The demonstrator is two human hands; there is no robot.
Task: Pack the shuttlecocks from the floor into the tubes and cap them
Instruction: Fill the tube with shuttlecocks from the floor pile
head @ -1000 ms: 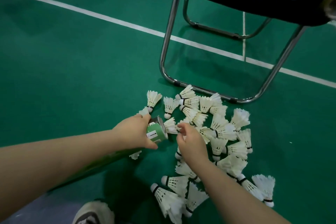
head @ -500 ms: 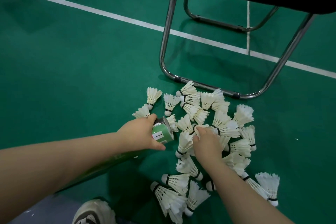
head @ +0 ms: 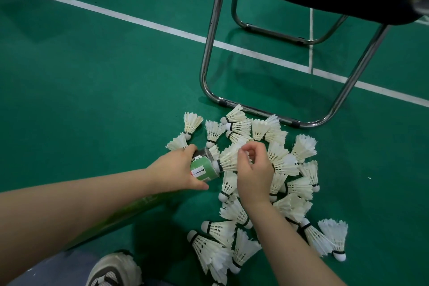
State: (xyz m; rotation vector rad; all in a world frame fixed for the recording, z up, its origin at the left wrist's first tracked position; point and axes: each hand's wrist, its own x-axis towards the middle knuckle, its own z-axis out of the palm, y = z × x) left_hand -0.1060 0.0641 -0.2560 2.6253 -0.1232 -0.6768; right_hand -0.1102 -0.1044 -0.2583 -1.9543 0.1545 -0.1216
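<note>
Left grip (head: 176, 169) wraps 1 green tube (head: 204, 169) near its mouth. Right grip (head: 253, 174) pinches 1 shuttlecock (head: 228, 160), cork at that mouth. Roughly 2 dozen loose shuttlecocks (head: 304, 148) on floor (head: 92, 76) around right grip.

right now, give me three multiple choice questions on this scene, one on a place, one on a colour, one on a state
1. Where is the cork of the shuttlecock that the right hand holds?
A. at the mouth of the tube
B. deep inside it
C. far from it

2. What colour is the tube?
A. red
B. green
C. blue

3. What does the left hand do?
A. hangs idle
B. grips the tube
C. waves in the air

Answers:
1 A, the cork sits at the open end.
2 B, its label and body are green.
3 B, its fingers wrap the tube near the mouth.
</note>
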